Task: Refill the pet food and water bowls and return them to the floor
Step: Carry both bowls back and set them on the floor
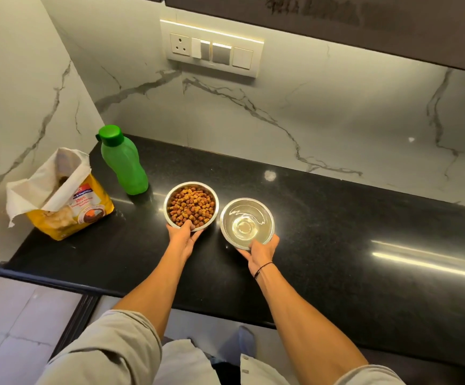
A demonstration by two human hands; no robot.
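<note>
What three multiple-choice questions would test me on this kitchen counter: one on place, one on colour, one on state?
1. The open yellow pet food bag stands where?
A. far left
B. far right
C. between the bowls

2. The capped plastic bottle is what colour?
A. blue
B. green
C. red

3. The steel bowl gripped by the right hand holds what?
A. kibble
B. nothing
C. water

Answers: A, it sits left of the bottle; B, body and cap are green; C, clear liquid shows; the left hand grips the kibble-filled steel bowl.
</note>
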